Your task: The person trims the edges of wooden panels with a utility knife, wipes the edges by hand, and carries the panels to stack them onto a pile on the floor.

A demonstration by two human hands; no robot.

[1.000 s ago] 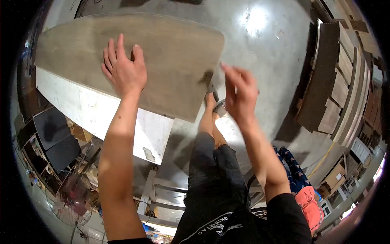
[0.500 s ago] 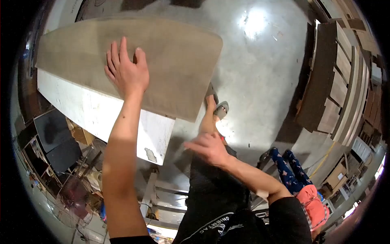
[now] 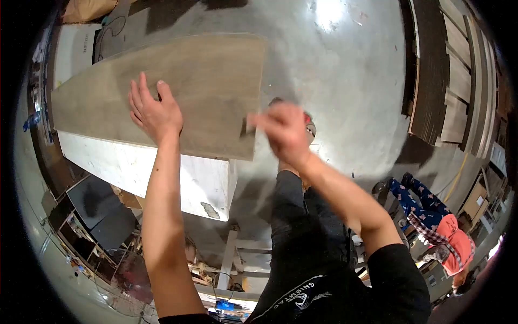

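Observation:
A large brownish board (image 3: 210,81) with one curved long side lies flat on a white box-like stand (image 3: 202,181). My left hand (image 3: 156,113) rests on the board's middle, palm down, fingers spread, holding nothing. At the board's right end is my right hand (image 3: 283,129), blurred by motion, its fingers curled and its thumb side toward the edge. A dark patch shows on the board by its tip, perhaps a shadow. A small red bit shows beside the knuckles; what the hand holds is not clear.
Stacked long boards (image 3: 453,86) stand at the right. A person in a coral top (image 3: 453,243) bends at the lower right. Left below are dark shelves (image 3: 91,200) and a wire-guarded fan (image 3: 132,275). A wooden frame (image 3: 229,259) stands near my legs.
My right hand has moved up to the board's right edge. The view has shifted, and the board's right corner appears farther left. My left hand stays on the board.

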